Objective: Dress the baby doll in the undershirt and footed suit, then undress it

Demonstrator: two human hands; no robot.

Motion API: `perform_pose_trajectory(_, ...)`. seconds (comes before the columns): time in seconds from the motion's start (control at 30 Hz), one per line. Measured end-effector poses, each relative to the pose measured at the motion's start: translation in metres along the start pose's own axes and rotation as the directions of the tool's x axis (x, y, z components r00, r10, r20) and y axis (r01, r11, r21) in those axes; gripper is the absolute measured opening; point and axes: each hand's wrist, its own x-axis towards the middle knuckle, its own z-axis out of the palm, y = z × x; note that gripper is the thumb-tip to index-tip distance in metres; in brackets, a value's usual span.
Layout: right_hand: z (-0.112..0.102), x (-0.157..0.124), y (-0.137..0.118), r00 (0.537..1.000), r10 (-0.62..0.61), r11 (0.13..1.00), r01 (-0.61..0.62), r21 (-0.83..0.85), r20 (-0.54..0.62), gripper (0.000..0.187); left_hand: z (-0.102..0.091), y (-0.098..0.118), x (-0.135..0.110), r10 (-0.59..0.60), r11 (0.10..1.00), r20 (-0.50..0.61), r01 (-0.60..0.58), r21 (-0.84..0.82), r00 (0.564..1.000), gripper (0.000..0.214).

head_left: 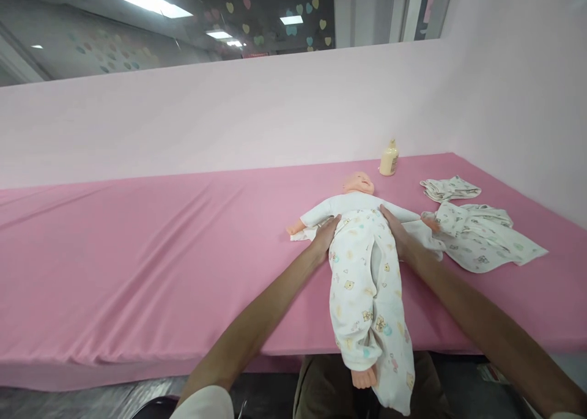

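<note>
A baby doll lies on its back with its head toward the wall and its arms spread. It wears a white long-sleeved top and white printed baby trousers, pulled up to the waist. My left hand grips the trousers at the waist on the left side. On the opposite side my right hand holds the waistband, its thumb on top. Some fingers of both hands are hidden beside the doll. One bare foot shows below a trouser leg; the other leg's cloth covers its foot, past the table edge.
A pink sheet covers the table. Crumpled printed baby clothing lies right of the doll, touching its hand, with a folded printed cloth behind. A cream pump bottle stands near the white wall.
</note>
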Motion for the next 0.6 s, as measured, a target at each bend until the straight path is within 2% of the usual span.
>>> perform_pose_trajectory(0.1, 0.0, -0.002, 0.0, 0.996, -0.059, 0.998, 0.058, -0.02, -0.061, 0.055, -0.001, -0.003, 0.002, -0.07, 0.946, 0.045, 0.081, -0.315, 0.997, 0.052)
perform_pose_trajectory(0.13, 0.0, -0.003, 0.0, 0.994, -0.076, 0.997, 0.075, -0.019, -0.081, 0.055, -0.003, -0.003, 0.001, -0.067, 0.933, 0.05, 0.081, -0.352, 0.996, 0.051)
perform_pose_trajectory(0.2, 0.001, -0.005, -0.001, 0.987, -0.109, 0.994, 0.109, -0.007, -0.121, 0.057, -0.008, -0.002, -0.001, -0.045, 0.955, 0.058, 0.06, -0.29, 0.997, 0.052)
perform_pose_trajectory(0.3, 0.001, -0.008, -0.002, 0.987, -0.109, 0.993, 0.114, 0.035, -0.122, 0.062, -0.021, -0.007, -0.007, -0.02, 0.998, 0.059, 0.023, -0.051, 0.998, 0.055)
perform_pose_trajectory(0.37, 0.0, -0.009, -0.003, 0.994, -0.084, 0.994, 0.089, 0.062, -0.074, 0.065, -0.031, -0.017, -0.009, 0.044, 0.976, -0.009, -0.041, 0.213, 0.999, 0.046)
perform_pose_trajectory(0.4, -0.001, -0.01, -0.004, 0.996, -0.075, 0.994, 0.079, 0.07, -0.053, 0.066, -0.036, -0.023, -0.01, 0.084, 0.923, -0.065, -0.053, 0.381, 0.994, 0.041)
perform_pose_trajectory(0.47, -0.002, -0.013, -0.006, 0.997, -0.074, 0.993, 0.077, 0.087, -0.036, 0.066, -0.045, -0.035, -0.009, 0.116, 0.736, -0.174, 0.033, 0.676, 0.978, 0.034)
perform_pose_trajectory(0.53, -0.002, -0.017, -0.009, 0.996, -0.081, 0.991, 0.085, 0.107, -0.042, 0.065, -0.052, -0.042, -0.007, 0.072, 0.562, -0.264, 0.18, 0.807, 0.962, 0.038)
perform_pose_trajectory(0.6, 0.0, -0.022, -0.013, 0.996, -0.08, 0.988, 0.084, 0.132, -0.038, 0.065, -0.058, -0.044, -0.003, 0.025, 0.474, -0.34, 0.289, 0.832, 0.94, 0.05)
